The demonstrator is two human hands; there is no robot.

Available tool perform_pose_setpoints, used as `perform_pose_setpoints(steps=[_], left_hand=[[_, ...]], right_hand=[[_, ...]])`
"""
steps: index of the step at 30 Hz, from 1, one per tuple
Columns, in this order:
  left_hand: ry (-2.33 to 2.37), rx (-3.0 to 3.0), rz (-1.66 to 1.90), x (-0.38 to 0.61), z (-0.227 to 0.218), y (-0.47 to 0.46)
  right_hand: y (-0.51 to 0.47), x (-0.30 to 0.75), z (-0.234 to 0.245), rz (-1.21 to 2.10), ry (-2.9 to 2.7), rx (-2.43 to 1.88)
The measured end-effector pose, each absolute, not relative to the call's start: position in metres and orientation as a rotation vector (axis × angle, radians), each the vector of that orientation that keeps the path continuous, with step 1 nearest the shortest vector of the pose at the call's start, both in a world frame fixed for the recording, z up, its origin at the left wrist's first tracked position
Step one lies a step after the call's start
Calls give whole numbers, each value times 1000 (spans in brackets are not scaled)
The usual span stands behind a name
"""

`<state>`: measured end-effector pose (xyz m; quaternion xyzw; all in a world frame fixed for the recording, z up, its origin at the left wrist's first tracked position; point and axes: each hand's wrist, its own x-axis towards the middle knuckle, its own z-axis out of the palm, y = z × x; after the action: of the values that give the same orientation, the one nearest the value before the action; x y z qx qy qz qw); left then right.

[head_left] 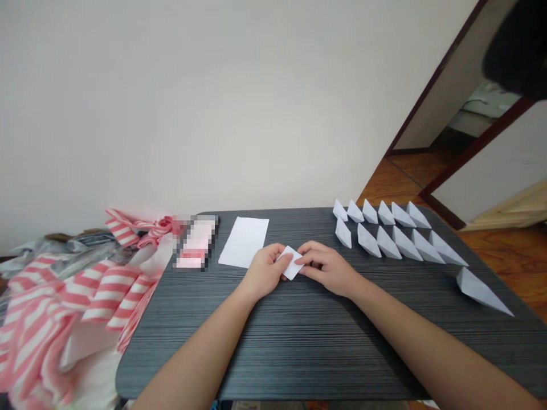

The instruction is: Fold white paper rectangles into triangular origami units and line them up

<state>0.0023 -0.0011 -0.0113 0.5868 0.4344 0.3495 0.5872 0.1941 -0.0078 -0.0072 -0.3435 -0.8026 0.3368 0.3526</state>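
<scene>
A small folded white paper (292, 263) sits just above the dark striped table (273, 336), pinched between both hands. My left hand (264, 273) grips its left side with curled fingers. Its right edge is held by the closed fingers and thumb of my right hand (327, 266). Directly behind the hands lies a stack of flat white paper sheets (244, 241).
Several folded white paper boats (395, 233) stand in two rows at the table's back right, and one more boat (481, 290) lies near the right edge. Pink-and-white striped cloth (64, 302) is heaped off the left side. A blurred pink packet (195, 244) lies beside the sheets.
</scene>
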Motion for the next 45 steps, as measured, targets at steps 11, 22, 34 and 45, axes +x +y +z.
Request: perform_pose_setpoints(steps=[11,22,34,45], left_hand=[[962,1329,778,4,-6,-3],[900,1523,711,5,-4,-6],[938,1468,676,6,-4,-7],[956,1470,687,6,-1,-8]], right_hand=[[-8,194,-6,925,-2148,-858],[-11,191,-1,821,-1998,-1125],[-11,189,-10,1080,-1823,-1126],[-11,191,-2,928,-2025,-1245]])
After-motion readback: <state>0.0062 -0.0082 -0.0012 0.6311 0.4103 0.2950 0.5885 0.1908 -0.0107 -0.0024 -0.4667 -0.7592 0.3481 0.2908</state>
